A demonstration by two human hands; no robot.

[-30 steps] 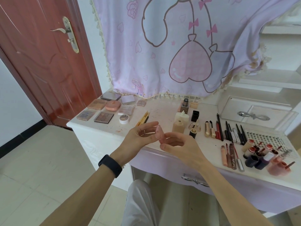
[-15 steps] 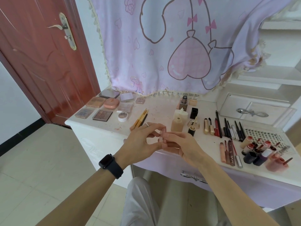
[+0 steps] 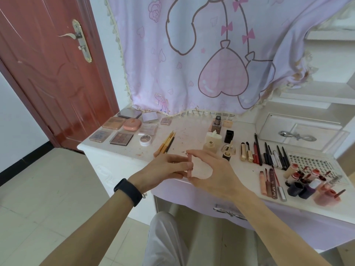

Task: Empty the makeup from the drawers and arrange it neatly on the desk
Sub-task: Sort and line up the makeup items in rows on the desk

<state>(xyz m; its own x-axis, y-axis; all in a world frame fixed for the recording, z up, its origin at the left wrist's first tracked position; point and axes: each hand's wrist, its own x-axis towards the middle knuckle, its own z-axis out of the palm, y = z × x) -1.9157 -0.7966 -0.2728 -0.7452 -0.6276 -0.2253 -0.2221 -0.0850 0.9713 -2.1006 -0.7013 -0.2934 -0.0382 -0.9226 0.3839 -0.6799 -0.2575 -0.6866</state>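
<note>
Over the front edge of the desk (image 3: 192, 131), the left hand (image 3: 163, 168) reaches in with its fingers nearly straight and close together, their tips and the thumb closing on the side of a small pink tube (image 3: 190, 166), which stands upright in the air between both hands, just above the desk edge and apart from the rows already laid out. It looks light and stiff, most likely smooth plastic, so it may slip or twist if pinched only at the very tips. The safer hold is probably round the middle of the barrel, with any cap end left free, and it should be laid down flat so it does not tip over. It is short and slim, pale dusty pink along its whole length, a little darker toward the lower end. Whether a cap is on or where a seam runs cannot be told. To its right, the right hand (image 3: 219, 177) curves round it, the forefinger arching to the top end and the thumb meeting the bottom end, so the tube is clamped lengthwise between them, while the other fingers lie loosely curled behind. Farther right on the desk lie the lip glosses (image 3: 269, 181), a likely row for it to join
</note>
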